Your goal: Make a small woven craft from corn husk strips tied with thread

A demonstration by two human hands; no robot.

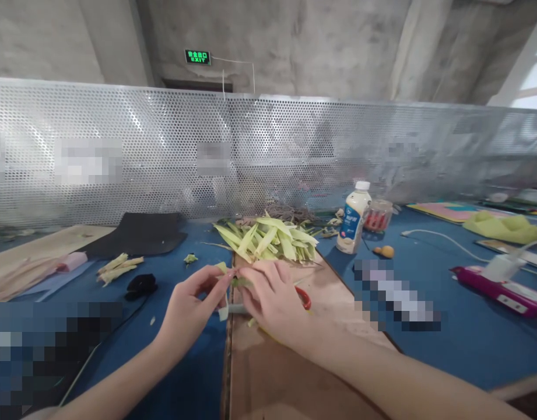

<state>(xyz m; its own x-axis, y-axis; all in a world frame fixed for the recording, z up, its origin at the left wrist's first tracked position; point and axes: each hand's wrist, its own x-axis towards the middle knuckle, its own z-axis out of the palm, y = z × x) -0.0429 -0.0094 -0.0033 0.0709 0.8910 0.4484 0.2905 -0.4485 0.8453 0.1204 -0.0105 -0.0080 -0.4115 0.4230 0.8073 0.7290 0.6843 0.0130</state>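
Observation:
My left hand (192, 303) and my right hand (274, 300) meet above the wooden board (272, 373), fingertips pinched together on a pale green corn husk strip (241, 282). Fingers cover most of this piece. A whitish end (223, 313) hangs below the left fingers. Just beyond the hands lies a heap of green corn husk strips (272, 238). Beside the right hand a red handle loop (304, 298) shows, probably of scissors; the hand hides the rest. A grey bar-like part (239, 308) is partly visible underneath.
A white-capped bottle (354, 219) and a clear jar with red contents (377, 216) stand right of the heap. Farther right is a purple power strip (502, 291). A black mouse (141, 286) and dry husk pieces (118, 268) lie left. A perforated metal panel (163, 151) closes the back.

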